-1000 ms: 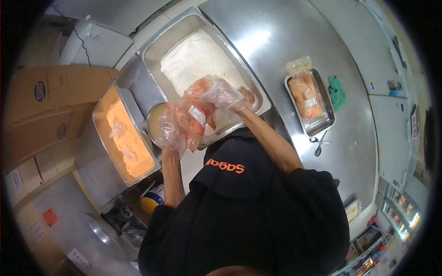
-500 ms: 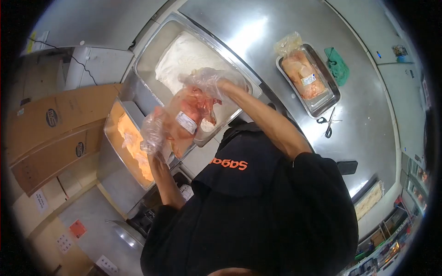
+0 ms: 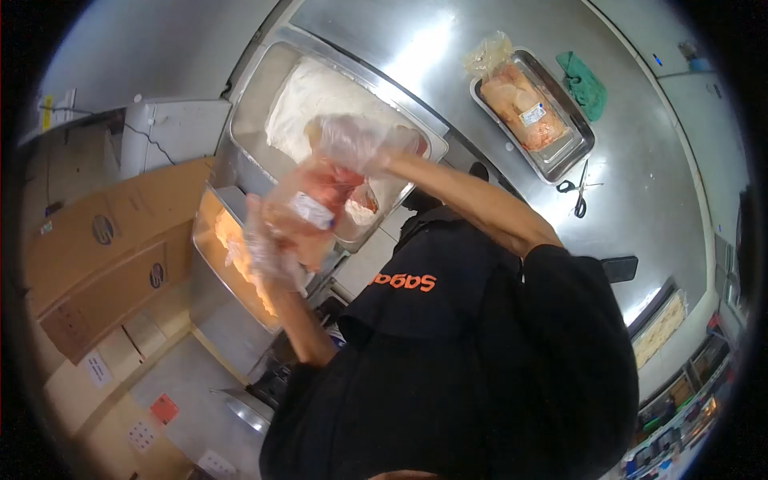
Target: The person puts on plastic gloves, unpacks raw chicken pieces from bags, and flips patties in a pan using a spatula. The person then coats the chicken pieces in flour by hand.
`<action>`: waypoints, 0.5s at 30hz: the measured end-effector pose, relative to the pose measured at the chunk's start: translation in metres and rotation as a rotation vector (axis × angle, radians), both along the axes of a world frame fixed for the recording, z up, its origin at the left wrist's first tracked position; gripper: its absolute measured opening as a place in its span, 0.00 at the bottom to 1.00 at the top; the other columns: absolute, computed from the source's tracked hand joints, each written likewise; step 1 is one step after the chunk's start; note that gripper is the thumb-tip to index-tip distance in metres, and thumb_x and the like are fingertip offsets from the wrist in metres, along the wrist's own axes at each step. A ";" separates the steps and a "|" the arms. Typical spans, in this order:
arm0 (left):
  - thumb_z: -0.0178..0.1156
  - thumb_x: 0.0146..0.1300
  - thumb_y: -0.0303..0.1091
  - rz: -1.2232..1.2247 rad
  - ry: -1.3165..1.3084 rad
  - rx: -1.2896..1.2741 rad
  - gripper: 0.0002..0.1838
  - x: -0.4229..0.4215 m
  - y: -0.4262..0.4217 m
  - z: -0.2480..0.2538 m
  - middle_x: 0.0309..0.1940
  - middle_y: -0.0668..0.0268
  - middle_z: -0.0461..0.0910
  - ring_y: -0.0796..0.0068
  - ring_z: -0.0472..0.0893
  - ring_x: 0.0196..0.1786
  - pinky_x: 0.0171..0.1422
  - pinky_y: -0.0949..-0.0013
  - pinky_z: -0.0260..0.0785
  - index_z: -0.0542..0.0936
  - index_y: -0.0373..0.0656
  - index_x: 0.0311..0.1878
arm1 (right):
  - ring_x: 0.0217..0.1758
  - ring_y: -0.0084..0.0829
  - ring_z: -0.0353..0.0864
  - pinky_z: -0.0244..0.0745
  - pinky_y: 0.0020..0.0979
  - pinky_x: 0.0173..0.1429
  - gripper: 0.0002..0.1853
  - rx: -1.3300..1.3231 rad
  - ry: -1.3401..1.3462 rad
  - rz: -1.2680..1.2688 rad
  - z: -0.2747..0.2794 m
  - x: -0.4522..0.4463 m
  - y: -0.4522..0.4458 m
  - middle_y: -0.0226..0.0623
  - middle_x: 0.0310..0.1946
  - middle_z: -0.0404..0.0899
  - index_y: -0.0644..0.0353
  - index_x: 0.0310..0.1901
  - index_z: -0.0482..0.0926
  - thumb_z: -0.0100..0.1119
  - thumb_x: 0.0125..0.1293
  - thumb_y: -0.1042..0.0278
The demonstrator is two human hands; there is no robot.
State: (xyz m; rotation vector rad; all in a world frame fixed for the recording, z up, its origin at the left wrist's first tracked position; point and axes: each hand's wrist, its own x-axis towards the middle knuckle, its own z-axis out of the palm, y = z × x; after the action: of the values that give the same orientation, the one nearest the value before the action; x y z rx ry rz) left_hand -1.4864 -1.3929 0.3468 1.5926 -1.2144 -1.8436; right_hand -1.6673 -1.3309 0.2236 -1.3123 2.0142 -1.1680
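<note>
A clear plastic bag of raw meat [image 3: 290, 220] with a white label hangs tilted between my hands, above the near side of a steel pan. My right hand [image 3: 352, 142], in a clear plastic glove, grips its upper end over the white powder [image 3: 308, 104]. At the bag's lower left side, my gloved left hand [image 3: 270, 248] is closed against it. Both hands are somewhat blurred. Under the bag's right edge, a small container of pale powder [image 3: 362, 212] partly shows.
The deep steel pan [image 3: 248, 104] holds the powder. Beside it, another steel pan [image 3: 210, 264] contains an orange mass. On the steel counter [image 3: 512, 24] to the right are a tray [image 3: 572, 156] with bagged meat [image 3: 520, 108], a green cloth [image 3: 586, 86], scissors [image 3: 580, 192] and a phone [image 3: 620, 269]. Cardboard boxes [image 3: 120, 208] stand left.
The bag has shifted slightly left and tilted a little. My left hand has moved a little up along its side, while my right hand stays at its top. The whole view has turned slightly.
</note>
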 end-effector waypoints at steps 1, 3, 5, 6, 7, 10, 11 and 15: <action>0.56 0.69 0.52 0.011 0.001 0.011 0.20 -0.009 0.016 0.029 0.34 0.68 0.78 0.76 0.78 0.35 0.40 0.70 0.74 0.79 0.42 0.46 | 0.26 0.37 0.83 0.78 0.38 0.33 0.09 0.213 -0.251 0.050 0.019 -0.007 0.008 0.41 0.23 0.82 0.61 0.33 0.82 0.59 0.57 0.65; 0.59 0.66 0.53 -0.215 -0.017 -0.266 0.17 -0.042 0.040 0.067 0.27 0.74 0.75 0.82 0.74 0.30 0.34 0.73 0.69 0.77 0.48 0.34 | 0.23 0.36 0.82 0.76 0.36 0.26 0.12 -0.180 0.032 0.180 -0.052 0.005 -0.014 0.39 0.21 0.80 0.63 0.41 0.79 0.57 0.58 0.68; 0.58 0.67 0.52 -0.355 -0.074 -0.570 0.17 0.008 -0.022 0.028 0.30 0.71 0.76 0.79 0.76 0.33 0.37 0.71 0.71 0.78 0.46 0.38 | 0.26 0.35 0.83 0.78 0.34 0.31 0.15 -0.168 0.221 0.192 -0.040 0.012 -0.017 0.40 0.23 0.81 0.64 0.46 0.77 0.58 0.59 0.67; 0.58 0.67 0.51 -0.458 -0.093 -0.729 0.17 0.010 -0.028 0.027 0.31 0.70 0.77 0.77 0.77 0.34 0.38 0.71 0.72 0.79 0.45 0.40 | 0.29 0.34 0.83 0.78 0.34 0.34 0.17 -0.051 0.111 0.117 -0.010 0.013 -0.006 0.41 0.25 0.81 0.64 0.48 0.76 0.58 0.59 0.67; 0.58 0.68 0.50 -0.545 -0.109 -0.895 0.17 0.010 -0.035 0.025 0.32 0.69 0.77 0.75 0.78 0.35 0.39 0.70 0.73 0.79 0.44 0.42 | 0.31 0.33 0.84 0.79 0.34 0.37 0.18 0.060 0.008 0.038 0.022 0.012 0.005 0.41 0.27 0.82 0.64 0.50 0.75 0.58 0.59 0.66; 0.57 0.68 0.49 -0.268 -0.274 -0.320 0.16 -0.016 0.004 0.064 0.34 0.67 0.77 0.76 0.78 0.36 0.40 0.69 0.73 0.78 0.44 0.40 | 0.34 0.28 0.80 0.77 0.29 0.33 0.21 -0.134 -0.174 0.003 0.029 0.021 0.014 0.42 0.40 0.80 0.68 0.54 0.72 0.62 0.63 0.64; 0.56 0.69 0.48 -0.179 -0.126 -0.242 0.18 -0.019 0.006 0.066 0.36 0.66 0.78 0.77 0.78 0.38 0.42 0.71 0.73 0.79 0.42 0.44 | 0.34 0.28 0.80 0.77 0.29 0.35 0.20 -0.152 -0.204 -0.001 0.030 0.018 0.017 0.41 0.40 0.80 0.66 0.53 0.73 0.61 0.64 0.62; 0.55 0.69 0.49 -0.265 0.117 -0.388 0.23 -0.016 0.001 0.077 0.41 0.63 0.80 0.77 0.79 0.39 0.43 0.74 0.74 0.79 0.36 0.50 | 0.35 0.27 0.80 0.78 0.28 0.38 0.20 -0.213 -0.324 -0.038 0.039 0.018 0.022 0.39 0.39 0.80 0.62 0.53 0.74 0.60 0.65 0.59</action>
State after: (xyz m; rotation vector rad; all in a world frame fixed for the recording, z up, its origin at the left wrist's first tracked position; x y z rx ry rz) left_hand -1.5020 -1.3919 0.4236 1.1433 -1.6709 -1.6866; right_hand -1.6497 -1.3086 0.2622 -1.0977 1.7256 -1.5389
